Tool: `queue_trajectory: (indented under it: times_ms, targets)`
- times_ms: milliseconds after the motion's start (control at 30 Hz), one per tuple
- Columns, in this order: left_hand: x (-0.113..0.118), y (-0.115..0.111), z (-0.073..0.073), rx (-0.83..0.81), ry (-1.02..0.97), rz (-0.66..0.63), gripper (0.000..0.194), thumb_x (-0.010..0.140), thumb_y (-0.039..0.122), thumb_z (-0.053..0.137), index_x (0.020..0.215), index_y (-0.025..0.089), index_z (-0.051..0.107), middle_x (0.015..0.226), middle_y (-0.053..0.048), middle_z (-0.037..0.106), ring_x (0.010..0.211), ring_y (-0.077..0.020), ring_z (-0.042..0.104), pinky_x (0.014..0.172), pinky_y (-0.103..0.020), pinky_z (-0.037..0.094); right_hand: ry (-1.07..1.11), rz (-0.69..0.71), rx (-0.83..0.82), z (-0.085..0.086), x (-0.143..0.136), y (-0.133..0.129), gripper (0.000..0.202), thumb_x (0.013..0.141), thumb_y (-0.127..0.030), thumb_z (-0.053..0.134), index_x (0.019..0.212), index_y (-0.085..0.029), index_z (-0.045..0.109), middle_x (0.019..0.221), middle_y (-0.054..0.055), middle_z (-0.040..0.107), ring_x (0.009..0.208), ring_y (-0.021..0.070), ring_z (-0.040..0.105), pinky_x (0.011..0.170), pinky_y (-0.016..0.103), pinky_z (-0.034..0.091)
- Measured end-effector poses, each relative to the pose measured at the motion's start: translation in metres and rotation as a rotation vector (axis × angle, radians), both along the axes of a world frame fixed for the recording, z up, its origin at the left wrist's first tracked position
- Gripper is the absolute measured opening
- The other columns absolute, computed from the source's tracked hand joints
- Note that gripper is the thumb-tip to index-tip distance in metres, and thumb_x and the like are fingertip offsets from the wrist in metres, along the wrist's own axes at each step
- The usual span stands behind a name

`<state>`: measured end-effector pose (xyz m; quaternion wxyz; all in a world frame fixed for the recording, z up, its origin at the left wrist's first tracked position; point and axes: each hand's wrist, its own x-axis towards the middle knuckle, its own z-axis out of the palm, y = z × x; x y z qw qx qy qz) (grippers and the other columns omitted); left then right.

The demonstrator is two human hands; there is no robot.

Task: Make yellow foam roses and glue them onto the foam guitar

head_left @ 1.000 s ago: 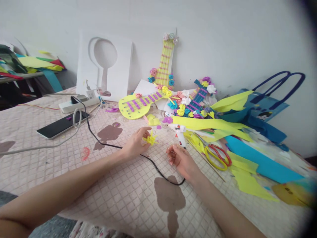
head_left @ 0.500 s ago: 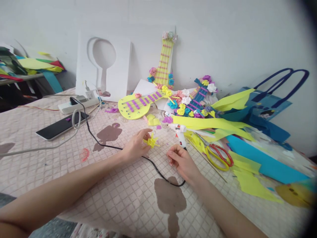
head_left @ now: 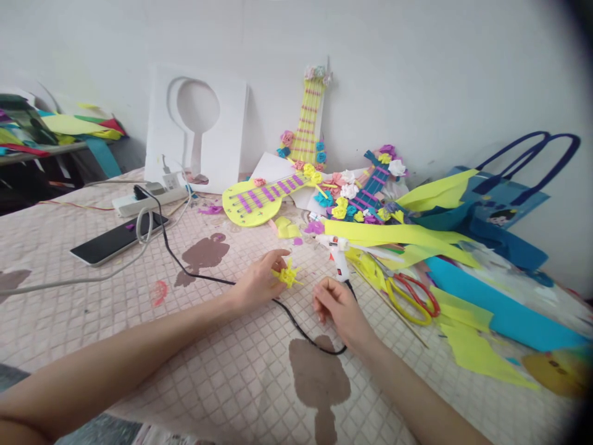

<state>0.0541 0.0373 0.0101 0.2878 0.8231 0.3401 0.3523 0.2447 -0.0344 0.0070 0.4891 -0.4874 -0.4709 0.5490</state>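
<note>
Between the thumb and fingers of my left hand (head_left: 262, 278) is a small yellow paper flower (head_left: 290, 275) with thin pointed strips, held just above the table. My right hand (head_left: 334, 306) is a little to the right, its fingertips pressed together; whatever they pinch is too small to make out. A white hot glue gun (head_left: 341, 262) lies just beyond my right hand. Behind both hands rests a yellow paper guitar (head_left: 254, 201) with purple bars, next to a blue one (head_left: 370, 190) covered in paper flowers.
A black cord (head_left: 199, 274) crosses the table under my left wrist. Scissors (head_left: 412, 300), a thin stick (head_left: 393, 315), yellow and blue paper strips (head_left: 504, 303) and a tote bag (head_left: 504, 191) crowd the right. Leftward lie a phone-like black slab (head_left: 115, 241) and a power strip (head_left: 148, 203).
The view has tilted slightly, so the scene sits a bit lower. My left hand has turned a little with the yellow flower, which has shifted slightly right. My right hand stays pinched.
</note>
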Motion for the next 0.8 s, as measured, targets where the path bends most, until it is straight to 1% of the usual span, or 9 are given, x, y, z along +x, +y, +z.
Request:
queue_trajectory:
  times_ms: [33,100,200,333,433,533,633,700,800]
  targets:
    - [0.0000,0.0002,-0.0002,-0.003,0.005,0.002,0.054,0.071,0.008,0.056,0.121,0.020,0.039,0.095,-0.003,0.057,0.087,-0.0151,0.059,0.081,-0.032,0.050,-0.009,0.016,0.011,-0.0004,-0.0007,0.0000,0.024,0.077,-0.041,0.063,0.075,-0.020,0.051,0.056,-0.007,0.052,0.042,0.0057,0.044,0.040,0.019,0.036]
    - [-0.0001,0.0005,-0.0007,-0.003,0.011,0.007,0.054,0.071,0.008,0.056,0.121,0.019,0.039,0.095,-0.003,0.057,0.088,-0.0153,0.059,0.080,-0.032,0.050,-0.010,0.041,0.022,-0.0014,-0.0019,0.0005,0.026,0.074,-0.036,0.067,0.089,-0.022,0.052,0.063,-0.008,0.054,0.044,0.0059,0.046,0.041,0.019,0.038]
    - [-0.0002,0.0007,-0.0018,0.000,0.020,0.003,0.055,0.070,0.008,0.056,0.121,0.019,0.039,0.096,-0.004,0.058,0.088,-0.0157,0.059,0.079,-0.032,0.050,-0.011,0.040,0.026,-0.0034,-0.0020,0.0017,0.031,0.074,-0.036,0.066,0.097,-0.023,0.050,0.067,-0.008,0.055,0.043,0.0061,0.046,0.040,0.020,0.038]
    - [-0.0003,0.0002,-0.0030,0.003,0.021,-0.003,0.056,0.069,0.007,0.056,0.121,0.019,0.039,0.096,-0.004,0.059,0.087,-0.0159,0.060,0.078,-0.031,0.050,-0.083,0.000,0.040,-0.0050,0.0001,0.0022,0.021,0.077,-0.037,0.063,0.081,-0.020,0.052,0.055,-0.008,0.051,0.042,0.0060,0.044,0.040,0.019,0.036]
    - [-0.0004,-0.0004,-0.0031,-0.004,0.022,-0.012,0.056,0.069,0.007,0.056,0.121,0.020,0.039,0.097,-0.004,0.058,0.088,-0.0159,0.059,0.079,-0.031,0.050,-0.139,-0.023,-0.010,-0.0046,0.0005,0.0008,0.028,0.079,-0.041,0.061,0.066,-0.020,0.047,0.046,-0.008,0.046,0.038,0.0060,0.039,0.037,0.019,0.030]
    - [-0.0007,-0.0009,-0.0027,-0.020,0.033,-0.012,0.057,0.069,0.008,0.056,0.122,0.020,0.039,0.099,-0.004,0.057,0.089,-0.0157,0.059,0.080,-0.032,0.050,-0.129,-0.037,-0.055,-0.0049,0.0005,-0.0002,0.036,0.082,-0.042,0.055,0.057,-0.021,0.039,0.040,-0.008,0.041,0.034,0.0058,0.033,0.035,0.019,0.025]
    - [-0.0009,-0.0012,-0.0026,-0.040,0.038,-0.018,0.057,0.069,0.008,0.055,0.123,0.020,0.039,0.098,-0.003,0.057,0.089,-0.0154,0.058,0.081,-0.032,0.049,-0.138,-0.008,-0.028,-0.0067,0.0016,0.0004,0.034,0.083,-0.037,0.053,0.056,-0.020,0.041,0.040,-0.007,0.041,0.036,0.0056,0.034,0.037,0.019,0.025]
    - [-0.0010,-0.0012,-0.0027,-0.047,0.037,-0.031,0.057,0.069,0.008,0.055,0.122,0.020,0.039,0.098,-0.003,0.056,0.089,-0.0151,0.058,0.082,-0.031,0.049,-0.161,0.015,-0.004,-0.0072,0.0022,0.0010,0.033,0.082,-0.035,0.054,0.056,-0.020,0.040,0.042,-0.008,0.039,0.038,0.0048,0.031,0.038,0.019,0.022]
    - [-0.0008,-0.0015,-0.0030,-0.040,0.042,-0.040,0.056,0.069,0.007,0.054,0.122,0.020,0.039,0.099,-0.004,0.057,0.089,-0.0152,0.058,0.082,-0.031,0.049,-0.142,0.018,-0.015,-0.0053,0.0011,0.0012,0.038,0.083,-0.039,0.054,0.058,-0.020,0.033,0.045,-0.009,0.033,0.038,0.0037,0.025,0.037,0.019,0.015]
